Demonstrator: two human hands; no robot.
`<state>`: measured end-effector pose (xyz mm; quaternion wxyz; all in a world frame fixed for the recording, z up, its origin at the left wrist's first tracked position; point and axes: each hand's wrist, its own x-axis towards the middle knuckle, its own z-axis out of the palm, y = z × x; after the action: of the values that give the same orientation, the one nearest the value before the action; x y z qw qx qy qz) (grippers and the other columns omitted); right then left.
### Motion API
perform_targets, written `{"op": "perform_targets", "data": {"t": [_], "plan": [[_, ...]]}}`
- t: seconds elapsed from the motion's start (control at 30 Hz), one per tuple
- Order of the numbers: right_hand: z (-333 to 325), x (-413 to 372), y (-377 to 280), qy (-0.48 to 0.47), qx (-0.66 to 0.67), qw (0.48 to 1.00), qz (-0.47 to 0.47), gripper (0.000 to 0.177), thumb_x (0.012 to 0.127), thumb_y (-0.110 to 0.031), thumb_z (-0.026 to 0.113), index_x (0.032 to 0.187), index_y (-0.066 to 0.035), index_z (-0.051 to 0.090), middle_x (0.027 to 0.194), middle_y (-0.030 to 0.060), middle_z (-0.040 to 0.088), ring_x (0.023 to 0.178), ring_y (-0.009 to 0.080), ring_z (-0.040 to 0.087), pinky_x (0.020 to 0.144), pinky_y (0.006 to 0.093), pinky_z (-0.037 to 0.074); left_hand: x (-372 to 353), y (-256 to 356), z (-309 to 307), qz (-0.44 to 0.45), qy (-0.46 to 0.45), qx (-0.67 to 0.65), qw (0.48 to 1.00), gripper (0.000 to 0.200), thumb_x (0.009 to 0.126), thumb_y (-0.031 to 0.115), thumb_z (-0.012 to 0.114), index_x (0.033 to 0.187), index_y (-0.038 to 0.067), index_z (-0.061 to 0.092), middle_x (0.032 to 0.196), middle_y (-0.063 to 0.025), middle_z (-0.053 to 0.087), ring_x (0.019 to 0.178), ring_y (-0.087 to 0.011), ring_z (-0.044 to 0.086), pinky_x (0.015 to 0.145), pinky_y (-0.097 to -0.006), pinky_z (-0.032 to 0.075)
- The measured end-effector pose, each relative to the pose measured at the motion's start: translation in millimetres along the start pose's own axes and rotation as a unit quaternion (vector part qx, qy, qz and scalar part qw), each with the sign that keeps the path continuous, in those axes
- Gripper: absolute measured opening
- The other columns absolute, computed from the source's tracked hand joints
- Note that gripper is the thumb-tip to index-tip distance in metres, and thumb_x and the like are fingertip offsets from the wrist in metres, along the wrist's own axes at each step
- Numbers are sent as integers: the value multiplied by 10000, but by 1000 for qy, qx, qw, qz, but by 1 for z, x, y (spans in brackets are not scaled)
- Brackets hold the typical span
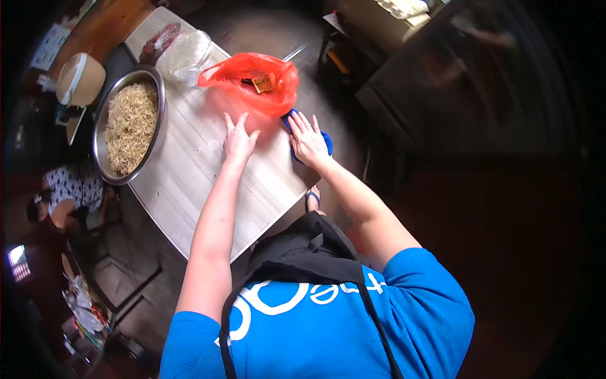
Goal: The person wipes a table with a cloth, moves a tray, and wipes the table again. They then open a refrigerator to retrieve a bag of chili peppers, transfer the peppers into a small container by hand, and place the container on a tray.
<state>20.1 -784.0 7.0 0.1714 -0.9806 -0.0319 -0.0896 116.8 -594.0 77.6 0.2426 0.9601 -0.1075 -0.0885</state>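
Glowing at the far left is one screen [19, 263], and near it sits one person [74, 188] in a spotted top. One lidded tub [86, 81] stands farther up, just beyond one steel bowl [162, 120]. The bowl, at the left edge of one table [183, 189], holds one heap of sprouts [131, 126], too many strands to count. Right of its upper rim lie two bags side by side: one dark red bag [159, 43] and one clear bag [185, 58]; what they hold cannot be told.

Next comes the left hand [238, 144], over the table, palm down and holding nothing, its fingers and thumb spread wide. Its fingertips are at the near side of one bright red bag [278, 104]; whether they touch it cannot be told. That bag sits open near the table's far edge, with one small packet [263, 83] showing inside.

Farther right, the right hand [307, 140] lies flat on one blue cloth [327, 144], its fingers straight and only narrowly parted. The cloth is at the table's right edge, just beside the bright red bag. Below it, one sandalled foot [313, 199] shows past the table.
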Motion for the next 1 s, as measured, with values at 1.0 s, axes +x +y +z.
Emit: {"op": "perform_targets", "data": {"t": [1.0], "plan": [[-12,98,132,-59,294,954,-31,272,818,-172,612,1070,-77,569,1266,146,492,1207,318,455,1045,549,260,147,10,83,5,128,193,973,611,922,422,471,1414,88,326,1486,-155,266,1388,-328,210,1087,-554,178]]}}
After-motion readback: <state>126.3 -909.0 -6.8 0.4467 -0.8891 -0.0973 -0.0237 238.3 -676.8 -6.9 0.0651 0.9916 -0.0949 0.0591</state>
